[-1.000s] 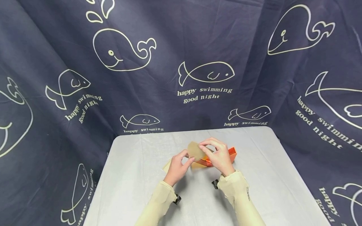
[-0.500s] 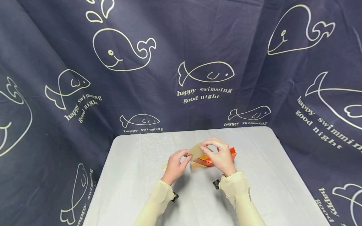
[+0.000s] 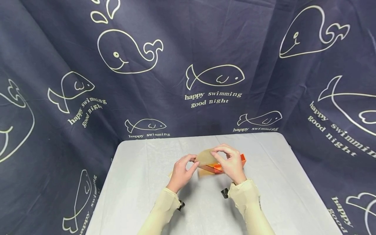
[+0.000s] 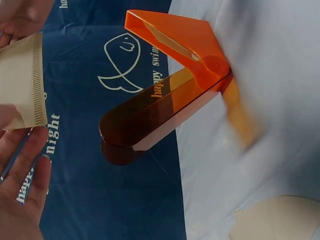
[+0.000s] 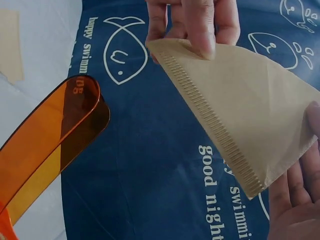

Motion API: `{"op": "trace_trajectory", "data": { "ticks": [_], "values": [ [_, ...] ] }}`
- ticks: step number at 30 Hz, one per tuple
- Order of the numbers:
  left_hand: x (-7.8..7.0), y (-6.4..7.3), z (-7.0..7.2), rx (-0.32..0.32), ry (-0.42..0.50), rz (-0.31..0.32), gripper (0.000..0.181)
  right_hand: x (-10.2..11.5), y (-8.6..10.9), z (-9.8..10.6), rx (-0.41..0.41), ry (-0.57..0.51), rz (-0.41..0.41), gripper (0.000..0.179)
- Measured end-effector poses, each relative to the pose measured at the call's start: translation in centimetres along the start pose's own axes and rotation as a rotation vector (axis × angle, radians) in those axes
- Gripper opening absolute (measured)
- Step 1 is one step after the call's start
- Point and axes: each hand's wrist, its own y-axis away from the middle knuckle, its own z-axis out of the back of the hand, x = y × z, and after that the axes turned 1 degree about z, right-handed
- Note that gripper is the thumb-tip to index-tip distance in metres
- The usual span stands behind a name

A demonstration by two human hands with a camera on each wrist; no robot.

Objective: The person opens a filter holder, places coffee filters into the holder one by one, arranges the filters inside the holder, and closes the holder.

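A tan paper coffee filter [image 3: 204,157] with a crimped edge is held up above the table between both hands. My left hand [image 3: 181,171] pinches its left end between thumb and fingers. At the opposite end, my right hand [image 3: 231,164] pinches the upper edge. The right wrist view shows the filter [image 5: 235,100] as a flattened cone. Behind and below the hands stands an orange holder [image 4: 175,32] with a see-through amber body [image 4: 150,110]. In the head view the right hand and the filter partly hide it.
Another tan paper piece [image 4: 280,220] lies on the pale table [image 3: 141,195], left of the holder and mostly behind the left hand in the head view. A dark blue curtain [image 3: 176,42] with whale and fish drawings hangs behind the table.
The filter has tilted from showing a broad rounded face to a flatter slant, then bowed slightly upward. Both hands keep their hold and shift only a little. The orange holder stays put.
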Motion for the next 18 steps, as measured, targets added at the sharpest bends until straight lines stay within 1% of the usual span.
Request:
{"op": "trace_trajectory", "data": {
  "ticks": [3,4,5,6,11,13,16,18],
  "values": [
    [-0.3,-0.3,0.0,0.004,0.027,0.012,0.016,-0.8,0.0,0.1,-0.013,-0.032,-0.007,0.015],
    [-0.4,-0.4,-0.1,0.003,0.034,0.012,0.016,-1.0,0.0,0.1,-0.013,-0.035,-0.002,0.015],
    [-0.5,-0.5,-0.2,0.001,0.037,0.007,0.015,-0.6,0.0,0.1,-0.012,-0.037,-0.006,0.014],
    [-0.6,-0.7,-0.2,-0.004,0.035,-0.001,0.014,-0.3,0.0,0.1,-0.01,-0.038,-0.007,0.013],
    [-0.8,-1.2,-0.5,-0.037,-0.005,-0.053,0.01,-0.3,0.1,0.0,-0.013,-0.03,-0.025,0.013],
    [-0.8,-1.3,-0.5,-0.044,-0.014,-0.062,0.009,-1.2,0.3,0.2,-0.02,-0.027,-0.014,0.015],
    [-0.7,-1.4,-0.6,-0.041,-0.021,-0.058,0.009,-1.7,0.4,0.9,-0.035,-0.035,0.02,0.017],
    [-0.8,-1.5,-0.7,-0.03,-0.034,-0.05,0.01,-2.0,0.5,1.7,-0.068,-0.023,0.041,0.018]
  ]
}}
